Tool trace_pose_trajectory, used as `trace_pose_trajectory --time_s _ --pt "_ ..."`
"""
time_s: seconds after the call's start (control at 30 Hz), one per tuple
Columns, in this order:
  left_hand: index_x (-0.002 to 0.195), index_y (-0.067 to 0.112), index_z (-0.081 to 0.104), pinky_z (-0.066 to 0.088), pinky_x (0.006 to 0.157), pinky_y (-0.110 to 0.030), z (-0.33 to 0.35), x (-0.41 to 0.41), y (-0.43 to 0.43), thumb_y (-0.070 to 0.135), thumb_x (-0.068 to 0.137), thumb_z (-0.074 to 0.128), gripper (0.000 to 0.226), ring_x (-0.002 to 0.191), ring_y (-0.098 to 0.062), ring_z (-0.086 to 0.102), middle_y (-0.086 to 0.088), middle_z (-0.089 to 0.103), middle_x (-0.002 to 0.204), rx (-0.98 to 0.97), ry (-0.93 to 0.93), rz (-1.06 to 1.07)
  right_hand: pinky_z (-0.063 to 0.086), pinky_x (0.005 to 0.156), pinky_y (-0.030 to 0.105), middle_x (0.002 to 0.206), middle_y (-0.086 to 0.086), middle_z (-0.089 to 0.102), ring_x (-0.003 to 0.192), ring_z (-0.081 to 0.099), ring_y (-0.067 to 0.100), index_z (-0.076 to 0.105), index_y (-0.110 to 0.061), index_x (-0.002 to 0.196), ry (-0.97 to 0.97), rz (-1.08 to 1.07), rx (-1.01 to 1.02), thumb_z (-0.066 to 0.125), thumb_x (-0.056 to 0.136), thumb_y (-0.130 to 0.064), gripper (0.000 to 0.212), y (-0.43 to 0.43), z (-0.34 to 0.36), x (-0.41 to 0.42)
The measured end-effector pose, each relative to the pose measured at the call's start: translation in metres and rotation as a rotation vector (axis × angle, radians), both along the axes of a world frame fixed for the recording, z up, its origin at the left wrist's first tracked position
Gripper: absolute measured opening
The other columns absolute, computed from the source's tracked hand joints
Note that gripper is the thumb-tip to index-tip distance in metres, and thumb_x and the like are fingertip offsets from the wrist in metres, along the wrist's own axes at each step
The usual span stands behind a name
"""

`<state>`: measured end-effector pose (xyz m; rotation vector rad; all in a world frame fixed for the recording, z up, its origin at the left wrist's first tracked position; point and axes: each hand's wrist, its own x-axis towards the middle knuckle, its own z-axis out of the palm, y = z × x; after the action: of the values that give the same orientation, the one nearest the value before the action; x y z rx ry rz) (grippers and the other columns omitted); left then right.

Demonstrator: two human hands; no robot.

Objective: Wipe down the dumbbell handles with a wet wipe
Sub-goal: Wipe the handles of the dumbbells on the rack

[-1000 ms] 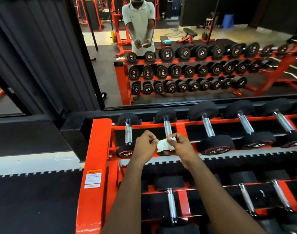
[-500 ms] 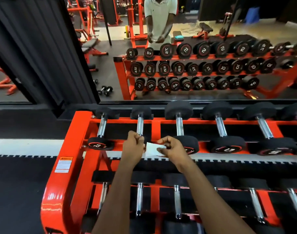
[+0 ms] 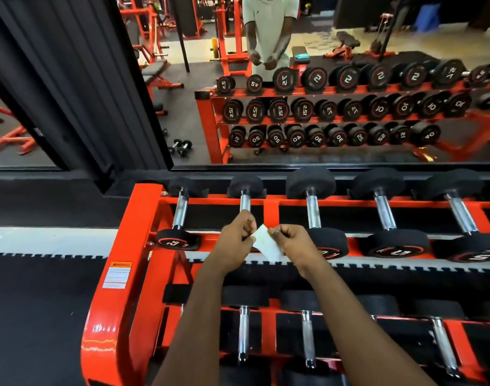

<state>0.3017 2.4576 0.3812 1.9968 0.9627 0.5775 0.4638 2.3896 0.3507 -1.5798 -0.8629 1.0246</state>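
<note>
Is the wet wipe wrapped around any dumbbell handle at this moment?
No, the left hand and right hand pinch the wet wipe spread out between them, and the nearest dumbbell handle shows bare chrome.

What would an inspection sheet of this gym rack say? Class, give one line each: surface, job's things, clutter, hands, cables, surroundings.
Surface: orange rack, dumbbells lying in rows on two tiers.
Job's things: white wipe held over the top tier; chrome dumbbell handle just beyond it.
Clutter: loose dumbbells on the floor, seen in the mirror.
Hands: left hand and right hand each pinch the wipe.
Cables: nothing seen.
Surroundings: mirror behind the rack.
</note>
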Motion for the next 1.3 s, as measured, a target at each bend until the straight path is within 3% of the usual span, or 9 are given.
trace_pose_trajectory --time_s 0.17,0.3,0.43,0.53,0.7,0.83,0.9,1.03,1.3 --pt "0.094 0.024 0.066 0.043 0.055 -0.026 -0.004 -0.012 0.029 -0.019 0.082 0.044 0.050 0.062 -0.008 0.050 -0.002 0.062 0.086 0.019 -0.001 -0.030 0.052 0.062 0.031 0.080 0.013 0.070 0.070 0.062 0.019 0.066 0.002 0.091 0.005 -0.013 -0.017 0.056 0.099 -0.029 0.033 0.023 0.002 -0.012" --pt "0.078 0.020 0.070 0.053 0.064 -0.039 -0.016 -0.009 0.043 -0.014 0.082 0.047 0.042 0.069 -0.017 0.062 0.002 0.068 0.085 -0.041 -0.065 0.082 0.054 0.069 0.033 0.091 0.014 0.074 0.078 0.068 0.019 0.070 -0.003 0.097 0.120 0.034 0.002 0.068 0.091 -0.019 0.017 0.031 0.002 -0.016" --pt "0.087 0.015 0.059 0.051 0.066 -0.031 -0.025 -0.004 0.043 0.010 0.093 0.064 0.009 0.068 -0.013 0.057 -0.003 0.065 0.082 -0.114 -0.140 0.097 0.051 0.061 0.025 0.077 0.009 0.070 0.070 0.064 0.016 0.069 -0.003 0.084 0.062 -0.015 0.017 0.075 0.084 -0.012 0.011 0.039 0.001 -0.018" --pt "0.093 0.019 0.050 0.048 0.064 -0.024 -0.027 0.000 0.046 0.009 0.093 0.067 0.020 0.068 -0.009 0.055 -0.004 0.062 0.084 -0.061 -0.160 0.091 0.050 0.057 0.025 0.080 0.011 0.070 0.068 0.063 0.016 0.067 0.004 0.092 0.081 -0.032 -0.013 0.073 0.086 -0.009 0.016 0.044 -0.001 -0.016" --pt "0.085 0.023 0.053 0.054 0.072 -0.043 -0.028 -0.002 0.052 -0.006 0.091 0.056 0.029 0.076 -0.031 0.062 -0.009 0.063 0.080 -0.031 -0.115 0.063 0.049 0.052 0.023 0.078 0.013 0.069 0.062 0.063 0.015 0.066 0.003 0.088 0.135 -0.057 -0.045 0.068 0.090 -0.011 0.014 0.046 0.001 -0.009" --pt "0.103 0.022 0.053 0.049 0.073 -0.017 -0.033 0.003 0.040 -0.010 0.088 0.055 0.036 0.096 -0.021 0.062 0.001 0.063 0.100 -0.054 -0.091 0.261 0.057 0.060 0.039 0.082 0.016 0.067 0.070 0.065 0.026 0.060 -0.006 0.079 0.044 -0.149 -0.060 0.071 0.087 -0.014 0.015 0.054 -0.007 -0.002" --pt "0.122 0.017 0.052 0.042 0.091 -0.022 -0.043 0.004 0.035 0.006 0.091 0.064 0.035 0.119 -0.027 0.052 -0.004 0.059 0.122 -0.043 0.023 0.427 0.060 0.060 0.041 0.088 0.012 0.070 0.074 0.070 0.026 0.059 -0.010 0.079 -0.019 -0.210 -0.069 0.070 0.087 -0.012 0.014 0.059 -0.011 0.002" --pt "0.147 0.004 0.034 0.026 0.116 -0.045 -0.063 0.004 0.030 0.060 0.085 0.070 0.090 0.144 -0.038 0.027 -0.019 0.036 0.151 -0.293 0.366 0.441 0.048 0.058 0.018 0.088 0.004 0.071 0.081 0.068 0.020 0.072 -0.013 0.092 -0.325 -0.335 -0.166 0.072 0.082 -0.010 0.010 0.073 -0.013 0.006" --pt "0.131 0.003 0.034 0.043 0.103 -0.043 -0.077 0.023 0.029 0.075 0.050 0.083 0.120 0.132 -0.036 0.045 -0.016 0.051 0.137 -0.472 0.207 0.511 0.051 0.077 0.032 0.100 0.013 0.071 0.096 0.065 0.035 0.074 -0.012 0.096 -0.516 -0.099 -0.416 0.061 0.083 -0.016 0.019 0.116 -0.027 -0.016"
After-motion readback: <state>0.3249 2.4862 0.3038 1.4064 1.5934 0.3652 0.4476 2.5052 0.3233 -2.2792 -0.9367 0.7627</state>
